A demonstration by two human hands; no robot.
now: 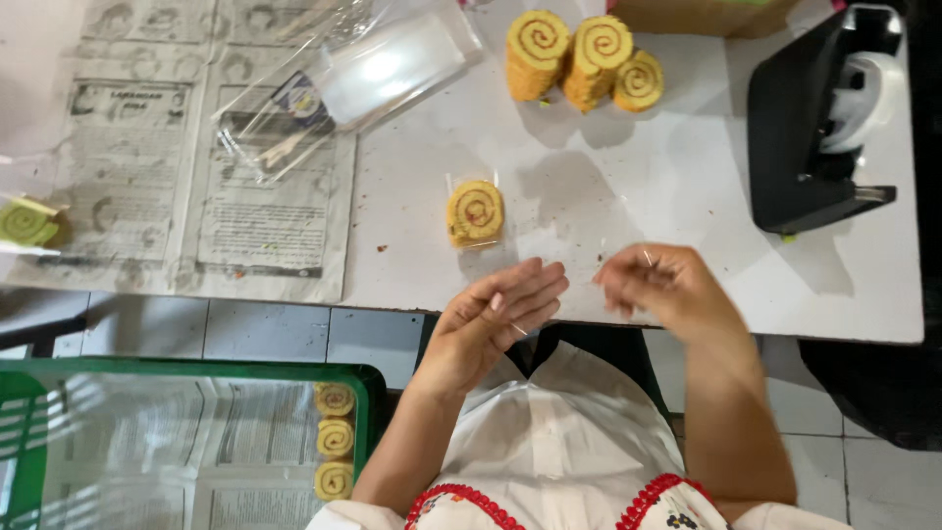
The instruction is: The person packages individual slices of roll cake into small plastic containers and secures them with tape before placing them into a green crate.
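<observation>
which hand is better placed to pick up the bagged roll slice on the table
Left, probably. The left hand lies just below the bagged slice, open and facing it. The right hand sits farther off, fingers curled together.

A small clear plastic packet (pixel 475 213) holding one yellow swirl slice lies mid-table, near both hands. Far left of it, a loose heap of empty clear plastic bags (pixel 334 83) rests across grey printed newspaper sheets (pixel 147 157).
</observation>
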